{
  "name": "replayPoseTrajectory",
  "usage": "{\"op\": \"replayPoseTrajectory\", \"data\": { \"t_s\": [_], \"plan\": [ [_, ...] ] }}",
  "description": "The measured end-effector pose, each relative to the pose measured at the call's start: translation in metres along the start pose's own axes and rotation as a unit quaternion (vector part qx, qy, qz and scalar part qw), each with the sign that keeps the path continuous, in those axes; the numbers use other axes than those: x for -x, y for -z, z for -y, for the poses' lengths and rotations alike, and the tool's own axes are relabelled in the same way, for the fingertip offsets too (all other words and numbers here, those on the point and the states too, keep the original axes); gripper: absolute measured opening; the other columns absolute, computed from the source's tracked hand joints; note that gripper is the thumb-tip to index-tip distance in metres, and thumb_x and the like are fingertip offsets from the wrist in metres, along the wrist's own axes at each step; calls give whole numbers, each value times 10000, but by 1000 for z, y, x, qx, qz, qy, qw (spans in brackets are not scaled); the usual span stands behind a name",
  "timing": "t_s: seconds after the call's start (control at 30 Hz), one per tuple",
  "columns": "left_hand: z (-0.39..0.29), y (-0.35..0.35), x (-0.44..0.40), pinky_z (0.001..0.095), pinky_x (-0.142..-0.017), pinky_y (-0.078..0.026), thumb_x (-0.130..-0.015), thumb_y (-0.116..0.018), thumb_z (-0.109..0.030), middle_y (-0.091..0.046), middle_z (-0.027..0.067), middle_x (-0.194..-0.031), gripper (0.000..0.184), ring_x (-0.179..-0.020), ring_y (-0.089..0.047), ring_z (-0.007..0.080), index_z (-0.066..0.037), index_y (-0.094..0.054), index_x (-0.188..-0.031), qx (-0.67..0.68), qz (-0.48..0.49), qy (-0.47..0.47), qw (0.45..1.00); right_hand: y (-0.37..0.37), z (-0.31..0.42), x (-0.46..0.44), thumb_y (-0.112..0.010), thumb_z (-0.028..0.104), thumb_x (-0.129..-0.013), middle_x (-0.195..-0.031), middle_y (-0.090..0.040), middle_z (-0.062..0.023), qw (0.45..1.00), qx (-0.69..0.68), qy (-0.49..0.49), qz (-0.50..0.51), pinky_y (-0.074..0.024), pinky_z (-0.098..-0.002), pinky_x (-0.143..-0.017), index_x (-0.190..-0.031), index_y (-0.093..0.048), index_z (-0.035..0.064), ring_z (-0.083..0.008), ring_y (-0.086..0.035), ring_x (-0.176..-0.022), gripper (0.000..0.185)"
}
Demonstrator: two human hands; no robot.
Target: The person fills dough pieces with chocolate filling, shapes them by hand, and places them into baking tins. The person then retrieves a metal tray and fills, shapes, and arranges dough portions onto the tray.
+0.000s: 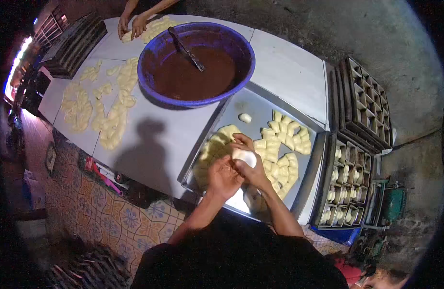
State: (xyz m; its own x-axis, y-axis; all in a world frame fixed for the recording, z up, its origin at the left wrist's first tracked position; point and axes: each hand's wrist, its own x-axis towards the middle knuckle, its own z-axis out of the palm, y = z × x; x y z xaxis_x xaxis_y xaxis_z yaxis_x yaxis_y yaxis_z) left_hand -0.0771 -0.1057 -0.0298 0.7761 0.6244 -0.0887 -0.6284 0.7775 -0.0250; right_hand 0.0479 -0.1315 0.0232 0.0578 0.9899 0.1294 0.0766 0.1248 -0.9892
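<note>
A pale piece of dough [245, 157] sits in my right hand [253, 174], between the thumb and the curled fingers. My left hand [224, 177] is right beside it, palm turned up and fingers loosely apart. Both hands are over a metal tray [241, 98] that holds several pieces of yellowish dough in clusters. Some of these dough pieces [280, 168] lie to the right of my hands, others to the left. One small dough ball [245, 118] rests alone near the tray's far end. My forearms and hands hide part of the near side of the tray.
A purple basin [145, 89] of brown filling with a spatula [186, 49] stands beyond the tray. More dough strips [117, 120] lie on the white table [150, 159]. Divided molds [369, 103] are stacked at right; one mold [345, 185] contains dough. Another person's hands [133, 26] work dough at the far end.
</note>
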Motion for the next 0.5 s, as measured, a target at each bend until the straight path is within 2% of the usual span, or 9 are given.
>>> {"op": "replayPoseTrajectory", "data": {
  "t_s": [0.07,0.1,0.13,0.2,0.23,0.27,0.33,0.47,0.5],
  "plan": [
    [-8,-52,-1,381,-933,-447,-801,-634,-571,-557,158,-1166,843,-1098,-530,236,61,-411,-1313,66,82,26,994,17,-13,-2,-650,523,-823,-1431,-363,-87,998,-67,6,6,-293,-363,-1080,-1449,-257,41,-245,-375,-1304,882],
    [-17,-63,-14,390,-963,-431,-708,-613,-732,-505,183,-1249,1058,-1180,-477,265,59,-350,-1359,15,126,25,992,15,-19,-2,-645,621,-785,-1420,-366,-109,966,-236,-97,-32,-284,-361,-1085,-1499,-97,54,-241,-333,-1329,1063],
    [-34,-66,-35,378,-978,-426,-710,-565,-775,-513,194,-1274,1096,-1151,-515,278,65,-331,-1374,-30,231,18,972,21,-29,0,-649,680,-723,-1436,-338,-107,977,-196,-85,-21,-321,-380,-1045,-1509,-68,110,-240,-364,-1294,1132],
    [-85,-56,-92,348,-870,-466,-882,-401,-690,-631,152,-1124,872,-978,-612,226,80,-471,-1285,-329,91,-132,931,22,-25,-8,-681,745,-616,-1468,-285,-75,984,-174,-36,-18,-415,-422,-943,-1524,-48,230,-233,-425,-1217,1220],
    [-110,-71,-116,357,-865,-470,-949,-350,-608,-640,152,-1131,750,-1029,-610,231,55,-530,-1251,-454,-55,-189,869,25,-27,-10,-710,719,-614,-1483,-244,-75,982,-186,-38,-26,-434,-430,-892,-1524,-48,224,-234,-439,-1199,1230],
    [-144,-102,-132,382,-887,-461,-954,-286,-628,-654,161,-1105,761,-997,-624,237,26,-538,-1249,-757,-163,-178,607,23,-32,-13,-711,686,-657,-1472,-267,-86,980,-188,-38,-45,-456,-431,-876,-1524,-63,223,-232,-442,-1194,1178],
    [-181,-85,-190,404,-867,-445,-934,-212,-678,-676,146,-983,832,-867,-631,252,21,-627,-1112,-876,-236,-155,391,18,-16,-13,-692,638,-728,-1455,-299,-99,972,-207,-75,-77,-476,-410,-869,-1523,-92,197,-226,-455,-1185,1089],
    [-206,-74,-210,425,-814,-437,-797,-79,-847,-662,151,-916,1050,-846,-596,239,-21,-701,-975,-870,-157,156,440,21,-32,-15,-650,434,-872,-1441,-355,-118,965,-247,-19,-87,-463,-364,-915,-1506,-182,123,-211,-465,-1199,847],
    [-204,-74,-213,452,-892,-414,-843,-107,-792,-640,207,-1025,996,-995,-573,306,4,-680,-1014,-860,-171,140,460,27,-41,-13,-641,397,-889,-1429,-383,-118,968,-225,-46,-99,-450,-333,-926,-1498,-201,97,-198,-473,-1202,809]
  ]
}}
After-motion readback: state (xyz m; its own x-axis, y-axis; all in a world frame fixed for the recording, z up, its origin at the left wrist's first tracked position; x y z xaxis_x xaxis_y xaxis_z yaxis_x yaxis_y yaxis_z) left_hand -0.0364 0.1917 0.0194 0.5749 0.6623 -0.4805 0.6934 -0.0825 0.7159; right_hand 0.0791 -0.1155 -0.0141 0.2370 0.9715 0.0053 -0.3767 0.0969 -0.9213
